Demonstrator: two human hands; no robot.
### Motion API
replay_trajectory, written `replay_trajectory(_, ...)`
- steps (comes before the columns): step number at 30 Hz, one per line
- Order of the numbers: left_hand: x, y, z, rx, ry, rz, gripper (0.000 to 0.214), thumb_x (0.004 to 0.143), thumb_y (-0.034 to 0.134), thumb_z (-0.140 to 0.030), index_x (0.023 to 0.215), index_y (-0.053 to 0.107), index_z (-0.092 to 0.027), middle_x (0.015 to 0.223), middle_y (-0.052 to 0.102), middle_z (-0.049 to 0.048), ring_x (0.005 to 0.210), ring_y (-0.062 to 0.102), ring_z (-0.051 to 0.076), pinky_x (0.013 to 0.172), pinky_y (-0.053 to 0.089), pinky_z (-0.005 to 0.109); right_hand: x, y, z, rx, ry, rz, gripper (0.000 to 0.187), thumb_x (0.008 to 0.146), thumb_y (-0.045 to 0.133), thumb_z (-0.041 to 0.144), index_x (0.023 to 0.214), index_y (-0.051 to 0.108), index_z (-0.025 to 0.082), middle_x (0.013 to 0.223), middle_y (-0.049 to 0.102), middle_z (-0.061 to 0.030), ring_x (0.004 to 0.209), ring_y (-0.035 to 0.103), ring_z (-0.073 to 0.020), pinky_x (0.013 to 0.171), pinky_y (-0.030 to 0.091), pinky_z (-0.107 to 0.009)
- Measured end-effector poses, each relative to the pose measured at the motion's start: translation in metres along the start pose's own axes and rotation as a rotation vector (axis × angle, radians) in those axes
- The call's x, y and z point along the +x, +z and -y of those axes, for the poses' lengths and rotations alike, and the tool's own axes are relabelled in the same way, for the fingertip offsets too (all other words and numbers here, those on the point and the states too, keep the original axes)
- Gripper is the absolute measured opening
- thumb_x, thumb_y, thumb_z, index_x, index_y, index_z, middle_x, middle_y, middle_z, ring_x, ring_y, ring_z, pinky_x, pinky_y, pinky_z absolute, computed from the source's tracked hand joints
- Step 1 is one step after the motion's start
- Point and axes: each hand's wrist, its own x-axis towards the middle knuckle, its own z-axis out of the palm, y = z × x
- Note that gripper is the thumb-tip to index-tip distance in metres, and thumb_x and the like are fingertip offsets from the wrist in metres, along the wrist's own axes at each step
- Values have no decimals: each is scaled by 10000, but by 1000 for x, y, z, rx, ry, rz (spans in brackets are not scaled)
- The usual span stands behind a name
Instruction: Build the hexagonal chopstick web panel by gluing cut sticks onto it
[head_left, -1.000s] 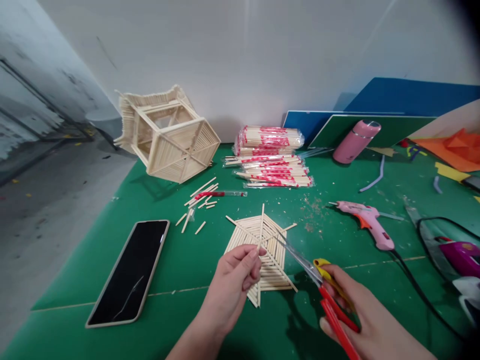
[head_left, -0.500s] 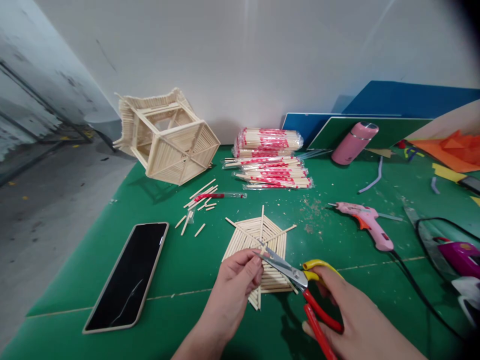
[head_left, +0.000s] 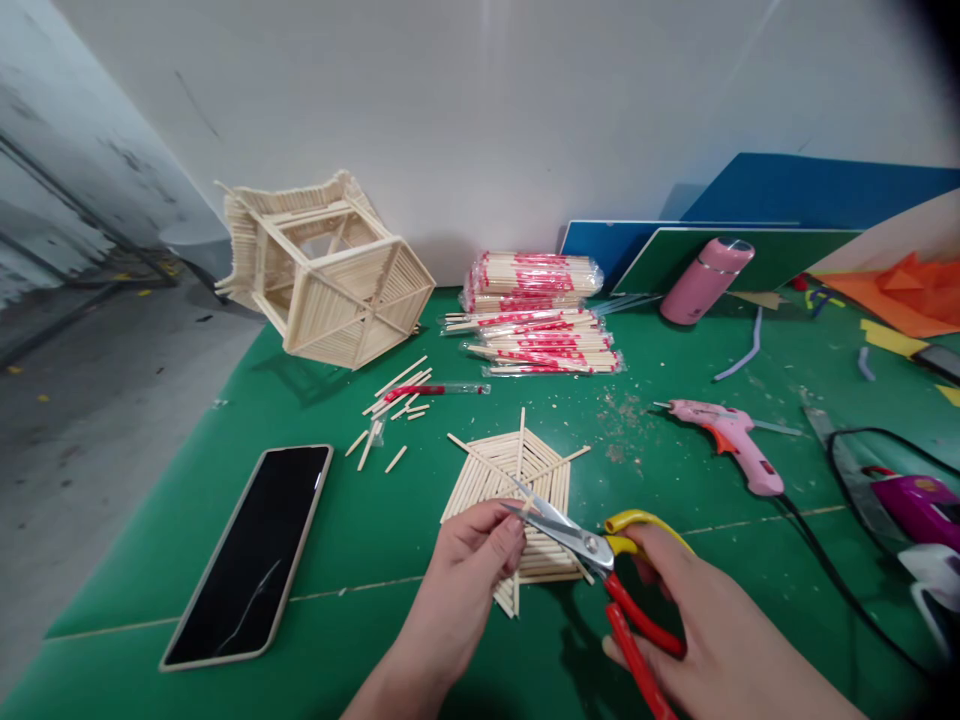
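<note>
My right hand (head_left: 667, 610) grips a pair of scissors (head_left: 589, 548) by one yellow and one red handle, with the blades parted. Between the blades, near their tips, is a short wooden stick (head_left: 529, 505). My left hand (head_left: 480, 555) pinches this stick between thumb and fingers; most of it is hidden. Beneath both hands lies a flat web-shaped panel (head_left: 551, 570) of wooden sticks, with several spokes poking past its edge. The scissors and my left hand cover part of the panel.
A stick-built lantern-like frame (head_left: 367, 305) stands at the back left, beside wrapped chopsticks (head_left: 540, 340). Loose stick pieces (head_left: 397, 458) lie near a phone (head_left: 247, 560). A pink glue gun (head_left: 739, 440), its cord and a pink bottle (head_left: 705, 282) occupy the right side of the green table (head_left: 390, 640).
The view has shifted very slightly. The scissor blades stay around the stick, and both hands hold nearly the same position.
</note>
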Motion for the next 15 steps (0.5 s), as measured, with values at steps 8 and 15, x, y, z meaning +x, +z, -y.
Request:
replay_trajectory(8,-4,2,-3,286,152,10,96,689,651,-257,688,692,-170,683,615,23,668,504,130,627,380,209,1,-2,6,19,3,19,412,656,607,362,998,424,222,838,592,-18,694,556,-158,611,439,-254)
replay_trajectory(15,-9,7,-8,484,306,108,122,730,580,-189,695,696,-182,657,605,34,626,536,151,584,401,225,-5,-3,9,-30,21,62,412,631,612,399,961,466,200,907,606,-76,742,571,-201,588,425,-264)
